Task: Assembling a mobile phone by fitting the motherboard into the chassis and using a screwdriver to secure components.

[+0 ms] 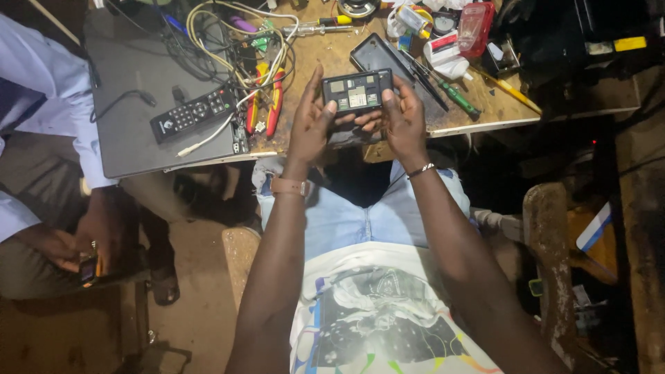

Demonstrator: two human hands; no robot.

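The small black rectangular phone with its back cover off (358,92) is held level between both hands, above the near edge of the cluttered wooden tabletop (485,104), its exposed board and metal shields facing up; the left hand (309,125) closes its grip on the left end, thumb raised beside that end; the right hand (404,118) closes its grip on the right end, fingers wrapped beneath.

Risks, as judged: the phone sits over the gap between tabletop edge and lap, so a slip of either grip would likely drop it to the dim floor below; a fingertip pressed on the open board could smear or shift a small part; the green-handled screwdriver (454,97) and the flat black back panel (388,59) lie just beside the right hand, and a careless sweep could knock them off the edge; the tangle of pale cables (235,41) beside the red-and-yellow-handled pliers (267,104) could snag a sleeve or wrist.

Hard to make out: the fingers under the phone are hidden, so the support beneath cannot be told; the board's detail is too small to read; the right side of the scene is in deep shadow; a seated person in a pale shirt (41,104) at the left is cut off by the frame, one hand (97,235) low near the knee, holding something unclear; a black remote control (192,114) rests on a closed grey laptop (131,76).
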